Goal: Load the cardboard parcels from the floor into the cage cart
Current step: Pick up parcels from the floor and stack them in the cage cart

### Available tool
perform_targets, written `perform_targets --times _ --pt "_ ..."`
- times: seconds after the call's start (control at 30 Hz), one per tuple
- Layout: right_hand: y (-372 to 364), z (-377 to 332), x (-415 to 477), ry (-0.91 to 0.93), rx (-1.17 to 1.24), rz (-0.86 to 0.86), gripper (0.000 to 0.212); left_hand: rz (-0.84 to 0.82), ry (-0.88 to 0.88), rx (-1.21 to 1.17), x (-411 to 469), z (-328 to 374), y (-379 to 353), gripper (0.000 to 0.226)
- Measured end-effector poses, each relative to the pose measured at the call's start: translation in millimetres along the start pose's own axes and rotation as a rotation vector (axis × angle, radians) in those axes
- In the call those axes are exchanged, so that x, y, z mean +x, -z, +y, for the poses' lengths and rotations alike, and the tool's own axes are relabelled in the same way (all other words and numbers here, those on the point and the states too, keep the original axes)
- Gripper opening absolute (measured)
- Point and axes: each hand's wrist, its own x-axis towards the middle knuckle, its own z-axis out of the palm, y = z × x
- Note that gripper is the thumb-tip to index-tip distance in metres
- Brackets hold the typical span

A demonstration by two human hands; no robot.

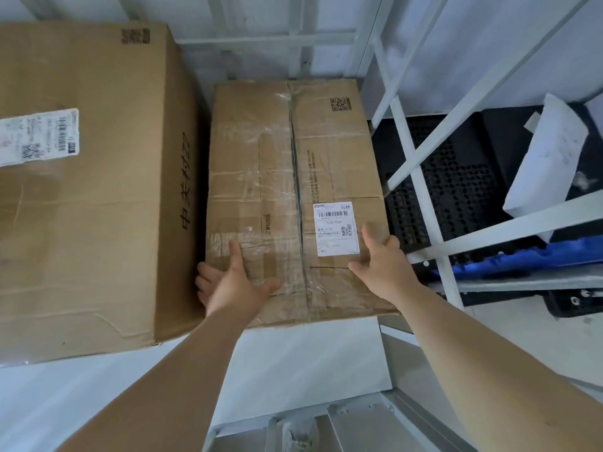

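A taped cardboard parcel (280, 177) with a white shipping label lies flat inside the cage cart (421, 187), close to its white right-hand bars. My left hand (233, 282) lies spread on the parcel's near left part, fingers reaching over its left edge. My right hand (380, 259) rests on the near right part, beside the label, with fingers bent over the right edge. A larger, taller cardboard parcel (85, 190) stands directly to the left, touching the smaller one.
The cart's white floor (293, 360) shows in front of the parcels. Outside the bars on the right are a black perforated pallet (456, 187), a white wrapped package (548, 154) and a blue object (522, 259). The cart's metal frame (342, 415) runs along the bottom.
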Motion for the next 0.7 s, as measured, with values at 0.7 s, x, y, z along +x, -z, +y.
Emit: perform_targets --times 0.7 --pt "17 -59 -29 0.246 -0.068 0.237 0.046 0.223 -0.335 0.117 -28 21 32 0.046"
